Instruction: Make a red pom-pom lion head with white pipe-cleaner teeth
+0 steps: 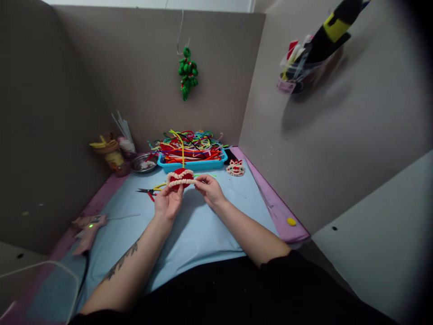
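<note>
My left hand (168, 201) is closed around the lower left edge of a red rounded craft piece (185, 174), fingers and thumb on its rim. Wavy cream trim (176, 176) runs over the red face, and a straighter curled cream strip (184, 182) crosses below it. At the right end of that strip, my right hand (209, 189) pinches with thumb and fingertips. Yellow-and-red-handled pliers (151, 192) lie just left of my left hand. A finished-looking cream and red lion-face piece (236, 168) rests beyond my right hand.
Behind the hands stands a blue tray (194, 166) heaped with coloured pipe cleaners. A metal bowl (144, 164) and a cup (116, 158) are at back left. A pink glue gun (90, 230), its light green, lies at left. A green ornament (187, 72) hangs from the back wall.
</note>
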Demonstrator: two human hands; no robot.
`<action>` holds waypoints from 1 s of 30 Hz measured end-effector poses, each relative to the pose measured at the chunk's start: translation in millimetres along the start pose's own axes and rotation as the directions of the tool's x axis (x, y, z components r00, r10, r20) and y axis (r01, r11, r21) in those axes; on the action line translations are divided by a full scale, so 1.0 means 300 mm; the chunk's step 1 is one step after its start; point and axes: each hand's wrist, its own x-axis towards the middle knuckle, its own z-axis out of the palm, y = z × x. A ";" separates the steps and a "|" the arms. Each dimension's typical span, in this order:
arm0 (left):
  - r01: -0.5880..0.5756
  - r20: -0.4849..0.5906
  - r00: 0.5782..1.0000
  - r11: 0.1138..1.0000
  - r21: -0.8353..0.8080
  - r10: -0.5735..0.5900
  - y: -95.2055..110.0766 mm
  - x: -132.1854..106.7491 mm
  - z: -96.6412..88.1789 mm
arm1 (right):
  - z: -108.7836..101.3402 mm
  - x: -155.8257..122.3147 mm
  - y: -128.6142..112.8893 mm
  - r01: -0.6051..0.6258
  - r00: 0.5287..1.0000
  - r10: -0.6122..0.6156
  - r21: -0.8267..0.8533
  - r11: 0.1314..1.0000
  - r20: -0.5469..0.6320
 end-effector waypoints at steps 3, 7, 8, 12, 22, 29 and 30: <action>-0.025 0.000 1.000 1.000 -0.004 0.025 -0.002 -0.003 0.005 | -0.004 -0.003 -0.001 0.009 0.999 -0.009 -0.006 1.000 0.038; -0.035 0.012 0.999 0.999 0.012 0.035 -0.006 -0.004 0.007 | -0.010 -0.001 -0.001 0.082 0.989 -0.069 -0.100 0.992 0.127; -0.036 0.010 0.999 0.999 0.017 0.036 -0.006 -0.002 0.006 | -0.010 -0.001 -0.003 0.107 0.986 -0.088 -0.130 0.986 0.144; -0.038 -0.005 0.999 0.997 0.065 0.038 -0.008 0.006 -0.005 | 0.001 -0.007 -0.020 0.160 0.978 -0.127 -0.209 0.965 0.162; -0.185 -0.106 0.973 0.969 0.162 0.204 -0.055 0.027 -0.006 | 0.021 -0.057 -0.013 0.409 0.907 -0.271 -0.528 0.744 0.321; -0.155 -0.127 0.975 0.968 0.199 0.182 -0.072 0.012 0.014 | 0.017 -0.057 -0.004 0.482 0.876 -0.370 -0.569 0.666 0.310; -0.147 -0.128 0.976 0.969 0.201 0.174 -0.072 0.008 0.016 | 0.015 -0.055 -0.004 0.487 0.873 -0.387 -0.573 0.659 0.297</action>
